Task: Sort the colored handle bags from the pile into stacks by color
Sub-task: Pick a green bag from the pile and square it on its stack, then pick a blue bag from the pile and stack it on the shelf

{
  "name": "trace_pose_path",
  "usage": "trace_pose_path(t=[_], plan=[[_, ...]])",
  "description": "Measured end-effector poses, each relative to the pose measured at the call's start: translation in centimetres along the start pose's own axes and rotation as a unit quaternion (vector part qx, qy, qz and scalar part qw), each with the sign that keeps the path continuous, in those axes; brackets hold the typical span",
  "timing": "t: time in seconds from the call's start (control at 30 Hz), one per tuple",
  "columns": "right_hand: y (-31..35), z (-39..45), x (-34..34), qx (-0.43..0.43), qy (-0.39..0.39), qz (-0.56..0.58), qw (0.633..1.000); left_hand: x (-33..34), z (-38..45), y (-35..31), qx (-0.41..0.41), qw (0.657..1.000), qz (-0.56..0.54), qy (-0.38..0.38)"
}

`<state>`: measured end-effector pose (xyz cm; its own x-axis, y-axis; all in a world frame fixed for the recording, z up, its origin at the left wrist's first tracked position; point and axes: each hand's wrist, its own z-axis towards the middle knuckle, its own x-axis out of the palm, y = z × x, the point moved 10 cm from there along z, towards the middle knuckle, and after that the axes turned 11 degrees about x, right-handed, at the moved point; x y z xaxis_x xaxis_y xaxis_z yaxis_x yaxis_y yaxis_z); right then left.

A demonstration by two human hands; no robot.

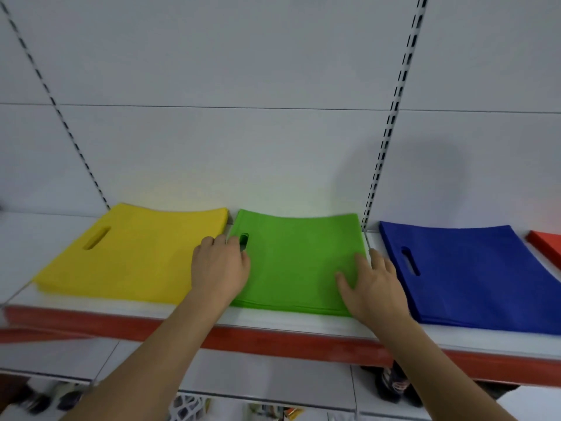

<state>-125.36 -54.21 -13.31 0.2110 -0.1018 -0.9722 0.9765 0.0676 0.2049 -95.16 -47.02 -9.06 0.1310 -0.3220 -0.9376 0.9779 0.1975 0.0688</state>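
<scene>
While palms-down, both hands flank green stack.

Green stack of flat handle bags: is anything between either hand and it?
Nothing visible. The left hand lies on the green stack of flat handle bags by its handle slot; the right hand lies flat on its right edge.
</scene>
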Motion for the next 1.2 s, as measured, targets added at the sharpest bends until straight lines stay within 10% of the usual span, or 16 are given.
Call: trace_pose_path(t=[0.43,1.2], plan=[[12.1,-6.1,-1.8,-0.11,-0.024,-0.021,0.993,-3.6,-7.0,7.6,-0.032,0.999,-0.013,-0.04],[57.8,-27.4,6.2,-0.328,-0.038,0.063,0.942,-7.5,-30.3,49.2,-0.21,0.978,0.016,0.004]])
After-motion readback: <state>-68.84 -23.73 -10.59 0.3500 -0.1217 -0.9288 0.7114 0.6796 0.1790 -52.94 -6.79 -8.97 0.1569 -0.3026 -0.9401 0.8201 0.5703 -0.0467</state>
